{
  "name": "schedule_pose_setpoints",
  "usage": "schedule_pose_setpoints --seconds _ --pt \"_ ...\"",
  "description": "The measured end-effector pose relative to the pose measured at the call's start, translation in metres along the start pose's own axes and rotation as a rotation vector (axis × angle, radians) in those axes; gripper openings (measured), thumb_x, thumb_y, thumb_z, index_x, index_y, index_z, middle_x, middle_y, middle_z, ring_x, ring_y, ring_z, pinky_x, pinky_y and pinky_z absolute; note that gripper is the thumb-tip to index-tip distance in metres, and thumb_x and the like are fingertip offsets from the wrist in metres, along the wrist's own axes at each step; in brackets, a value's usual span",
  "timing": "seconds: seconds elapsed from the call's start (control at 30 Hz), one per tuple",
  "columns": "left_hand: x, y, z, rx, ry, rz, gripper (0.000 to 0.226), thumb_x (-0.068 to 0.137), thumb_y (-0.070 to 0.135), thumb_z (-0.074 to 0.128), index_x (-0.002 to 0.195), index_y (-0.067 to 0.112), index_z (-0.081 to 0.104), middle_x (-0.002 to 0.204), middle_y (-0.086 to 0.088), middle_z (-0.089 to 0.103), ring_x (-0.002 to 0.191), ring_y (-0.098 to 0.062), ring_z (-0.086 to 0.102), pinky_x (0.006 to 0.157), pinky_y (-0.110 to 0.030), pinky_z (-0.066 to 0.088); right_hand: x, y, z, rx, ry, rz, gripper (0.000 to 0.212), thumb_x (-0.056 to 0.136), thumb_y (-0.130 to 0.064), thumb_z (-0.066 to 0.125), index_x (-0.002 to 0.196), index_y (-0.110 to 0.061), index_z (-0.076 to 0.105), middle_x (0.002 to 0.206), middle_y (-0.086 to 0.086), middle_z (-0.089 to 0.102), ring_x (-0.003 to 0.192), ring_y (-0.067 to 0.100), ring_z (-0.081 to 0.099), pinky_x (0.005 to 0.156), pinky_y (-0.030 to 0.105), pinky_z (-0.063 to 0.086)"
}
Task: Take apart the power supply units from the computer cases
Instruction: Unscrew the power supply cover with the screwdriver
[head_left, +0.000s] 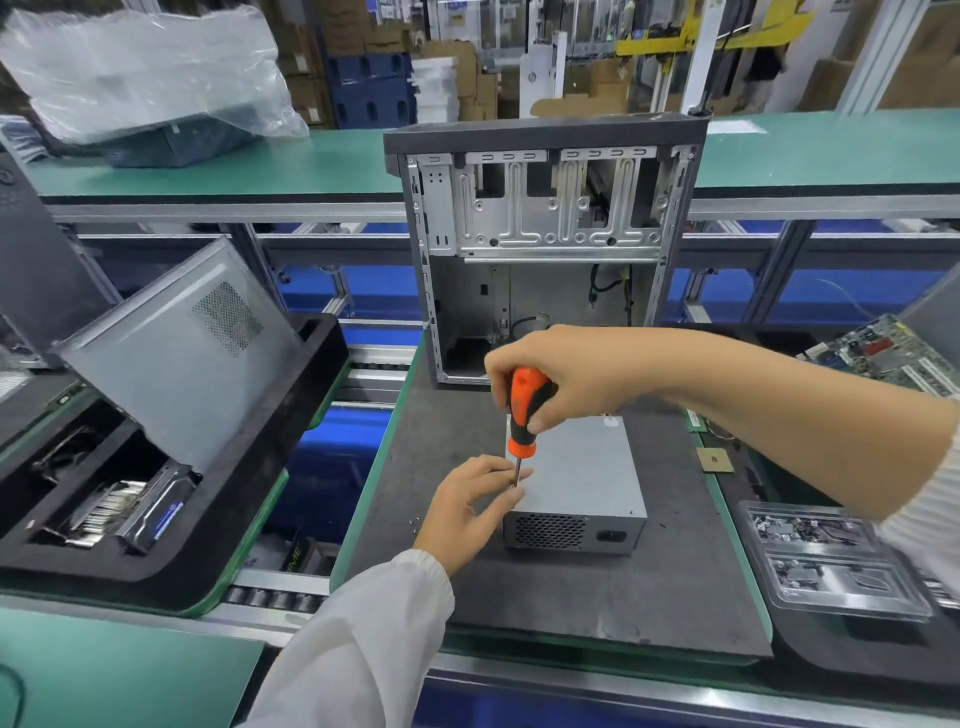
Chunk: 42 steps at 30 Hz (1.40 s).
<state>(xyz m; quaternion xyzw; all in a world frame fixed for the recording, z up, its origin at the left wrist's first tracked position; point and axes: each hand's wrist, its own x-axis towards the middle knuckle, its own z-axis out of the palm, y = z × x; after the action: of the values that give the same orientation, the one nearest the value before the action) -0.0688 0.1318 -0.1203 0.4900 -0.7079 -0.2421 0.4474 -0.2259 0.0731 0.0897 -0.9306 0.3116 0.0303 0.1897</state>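
Observation:
A grey metal power supply unit (582, 478) lies on the dark mat (571, 597), its vented end facing me. My right hand (561, 374) grips an orange and black screwdriver (524, 415) held upright, the tip on the unit's top near its left edge. My left hand (467, 509) rests against the unit's left side, fingers straight beside the screwdriver shaft. Behind stands an open, stripped computer case (545, 244) with loose cables inside. A few small screws (414, 522) lie on the mat left of my left hand.
A black foam tray (182, 545) at left holds a side panel (182, 353) and drives. A clear plastic tray (831, 566) of small parts sits at right, a circuit board (883, 353) behind it, and a small chip (716, 460) on the mat. A plastic-wrapped case (156, 88) lies on the far bench.

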Motion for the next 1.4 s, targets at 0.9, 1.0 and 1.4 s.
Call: schedule_pose_setpoints --seconds 0.9,1.0,1.4 --pt "0.029 0.036 -0.031 -0.442 -0.129 -0.193 0.022 0.087 0.01 0.069 0.095 0.029 0.076 0.098 0.0 0.076 0.099 -0.019 0.07 0.091 -0.026 0.052 0.022 -0.019 -0.007 -0.45 -0.101 0.104 0.035 0.097 -0.046 0.044 0.092 -0.013 0.055 0.089 0.009 0.065 0.08 0.029 0.066 0.064 0.038 0.052" --pt "0.03 0.035 -0.033 -0.471 -0.151 -0.211 0.014 0.091 0.014 0.067 0.1 0.021 0.075 0.096 -0.003 0.076 0.1 -0.017 0.07 0.091 -0.023 0.05 0.016 -0.022 -0.021 -0.368 -0.239 -0.002 0.021 0.089 -0.019 0.061 0.108 -0.022 0.054 0.102 0.001 0.057 0.094 0.023 0.058 0.077 0.039 0.051" --pt "0.031 0.039 -0.027 -0.512 -0.223 -0.26 0.015 0.095 0.008 0.059 0.092 0.009 0.073 0.083 -0.008 0.075 0.091 -0.012 0.068 0.088 -0.02 0.048 0.016 -0.035 -0.019 -0.293 -0.258 0.094 0.028 0.091 -0.018 0.056 0.119 -0.021 0.05 0.106 0.005 0.053 0.09 0.028 0.059 0.07 0.039 0.051"
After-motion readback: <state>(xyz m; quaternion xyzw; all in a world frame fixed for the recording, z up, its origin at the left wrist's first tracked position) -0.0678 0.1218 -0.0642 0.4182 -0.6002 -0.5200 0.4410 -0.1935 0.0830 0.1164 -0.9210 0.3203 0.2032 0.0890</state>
